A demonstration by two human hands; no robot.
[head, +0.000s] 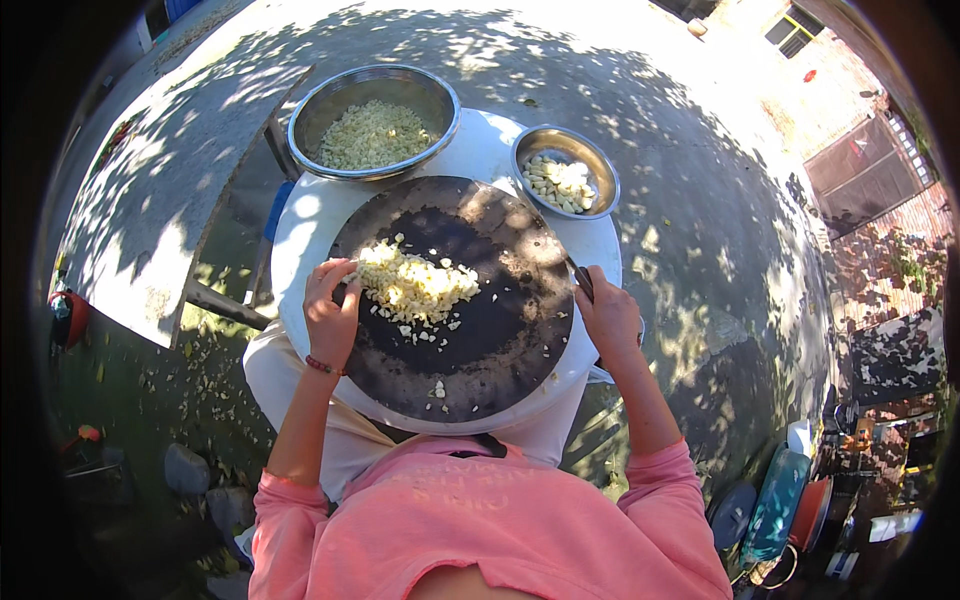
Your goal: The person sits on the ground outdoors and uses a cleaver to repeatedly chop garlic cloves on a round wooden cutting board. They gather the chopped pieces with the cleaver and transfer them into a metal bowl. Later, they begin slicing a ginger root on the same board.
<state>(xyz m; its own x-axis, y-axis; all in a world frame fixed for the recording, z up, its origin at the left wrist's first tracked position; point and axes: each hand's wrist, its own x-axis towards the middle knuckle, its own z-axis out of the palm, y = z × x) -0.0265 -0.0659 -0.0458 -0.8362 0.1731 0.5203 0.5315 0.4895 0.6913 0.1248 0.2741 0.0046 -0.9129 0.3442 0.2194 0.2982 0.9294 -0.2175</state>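
Note:
A round, dark-stained chopping board (457, 382) lies on a white round table (296, 225). On its left half is a heap of chopped pale pieces, possibly garlic (420, 281), with scattered bits around it. My left hand (330, 300) rests at the heap's left end, fingers bent against the pieces. At the board's right edge my right hand (609, 311) grips the dark handle of a knife (582, 279); its blade, seen nearly edge-on, points up and left over the board. Behind the board stand a large metal bowl (375, 161) of chopped pieces and a smaller metal bowl (607, 169) of larger, peeled-looking pieces.
A flat board or tabletop (202, 232) on dark legs stands left of the table. Stones (186, 469) lie on the ground at lower left. At lower right are a teal container (776, 502) and a red basin (811, 514). A brick wall runs along the right.

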